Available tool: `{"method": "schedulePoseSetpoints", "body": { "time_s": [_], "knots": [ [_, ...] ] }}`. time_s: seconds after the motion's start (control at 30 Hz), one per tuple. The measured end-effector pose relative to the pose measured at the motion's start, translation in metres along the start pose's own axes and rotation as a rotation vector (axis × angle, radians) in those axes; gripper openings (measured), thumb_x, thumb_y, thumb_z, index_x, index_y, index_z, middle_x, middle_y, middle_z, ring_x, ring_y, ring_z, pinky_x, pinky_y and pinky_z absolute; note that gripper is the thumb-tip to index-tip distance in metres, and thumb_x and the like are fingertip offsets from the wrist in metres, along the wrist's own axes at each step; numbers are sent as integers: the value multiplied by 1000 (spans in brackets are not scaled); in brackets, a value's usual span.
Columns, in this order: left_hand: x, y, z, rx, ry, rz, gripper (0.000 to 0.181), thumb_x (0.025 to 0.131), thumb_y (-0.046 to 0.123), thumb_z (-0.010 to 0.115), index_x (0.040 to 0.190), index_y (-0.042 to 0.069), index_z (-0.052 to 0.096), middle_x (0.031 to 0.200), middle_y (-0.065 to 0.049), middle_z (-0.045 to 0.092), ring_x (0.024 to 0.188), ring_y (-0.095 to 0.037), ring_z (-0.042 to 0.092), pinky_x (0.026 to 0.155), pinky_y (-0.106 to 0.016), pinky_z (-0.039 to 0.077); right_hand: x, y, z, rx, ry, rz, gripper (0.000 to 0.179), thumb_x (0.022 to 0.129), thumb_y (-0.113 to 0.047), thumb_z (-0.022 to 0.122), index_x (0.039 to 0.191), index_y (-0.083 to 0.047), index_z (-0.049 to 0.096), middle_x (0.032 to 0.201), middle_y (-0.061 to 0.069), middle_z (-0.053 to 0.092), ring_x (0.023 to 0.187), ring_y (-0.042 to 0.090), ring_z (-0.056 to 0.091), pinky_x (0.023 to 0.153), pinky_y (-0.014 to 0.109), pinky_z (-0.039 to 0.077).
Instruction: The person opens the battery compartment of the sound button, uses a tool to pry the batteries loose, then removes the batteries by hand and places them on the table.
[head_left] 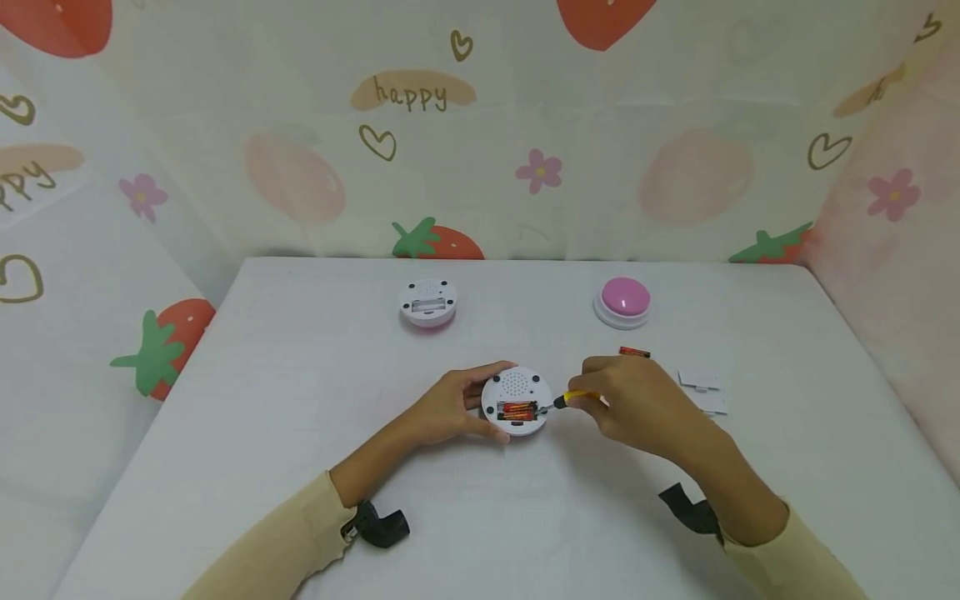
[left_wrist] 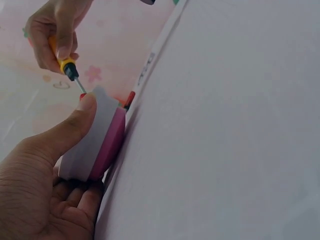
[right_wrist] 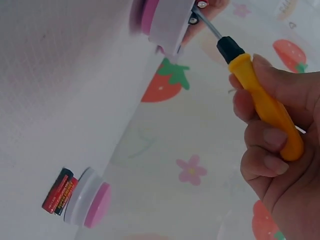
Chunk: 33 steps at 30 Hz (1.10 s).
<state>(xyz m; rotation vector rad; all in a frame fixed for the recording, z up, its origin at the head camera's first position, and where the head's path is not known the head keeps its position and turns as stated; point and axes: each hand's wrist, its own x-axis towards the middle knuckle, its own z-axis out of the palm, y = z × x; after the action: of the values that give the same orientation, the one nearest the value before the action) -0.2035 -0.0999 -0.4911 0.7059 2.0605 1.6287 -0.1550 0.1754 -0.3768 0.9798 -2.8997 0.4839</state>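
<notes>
At the middle of a white-covered tabletop [head_left: 262, 375], a person's left hand [head_left: 448, 408] holds a round white-and-pink plastic push-button [head_left: 516, 383] battery side up, thumb and fingers about its rim, as the right hand [head_left: 641, 404] grips a yellow-handled metal screwdriver [right_wrist: 267, 107], its tip at the end of a row of red-and-black cylindrical batteries [head_left: 517, 411]. Light, stiff and perhaps slippery, the push-button should be held by its rim, away from likely delicate contacts. Flat white rectangular pieces [head_left: 699, 379] and loose red-and-black batteries [right_wrist: 57, 192] lie beyond the right hand. Farther back sit an upturned second push-button [head_left: 420, 293] and an upright pink-domed button [head_left: 626, 296], before a strawberry-printed backdrop [head_left: 480, 183].
</notes>
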Motion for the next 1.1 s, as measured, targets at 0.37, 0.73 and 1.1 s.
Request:
{"method": "schedulePoseSetpoints", "body": {
  "time_s": [0.37, 0.73, 1.1],
  "knots": [
    [-1, 0, -2, -29, 7, 15, 96, 69, 3, 93, 152, 16, 47, 152, -4, 49, 134, -21, 54, 107, -27, 46, -2, -4, -4, -138, -163, 71, 18, 81, -15, 86, 99, -14, 82, 87, -2, 72, 80, 15, 65, 71, 30, 59],
    [-5, -2, -3, -35, 2, 8, 95, 70, 3, 93, 152, 15, 46, 150, -5, 51, 133, -21, 54, 107, -27, 46, -8, -6, -9, -182, -101, 67, 15, 74, -13, 92, 86, -15, 82, 77, -7, 60, 78, 13, 49, 66, 25, 51],
    [0, -3, -1, -27, 4, 20, 93, 72, 3, 92, 152, 16, 46, 150, -5, 50, 133, -21, 54, 106, -28, 47, -20, -18, -4, -117, -127, 19, 19, 74, -20, 92, 90, -19, 83, 80, -10, 58, 75, 7, 54, 64, 19, 52]
  ]
}}
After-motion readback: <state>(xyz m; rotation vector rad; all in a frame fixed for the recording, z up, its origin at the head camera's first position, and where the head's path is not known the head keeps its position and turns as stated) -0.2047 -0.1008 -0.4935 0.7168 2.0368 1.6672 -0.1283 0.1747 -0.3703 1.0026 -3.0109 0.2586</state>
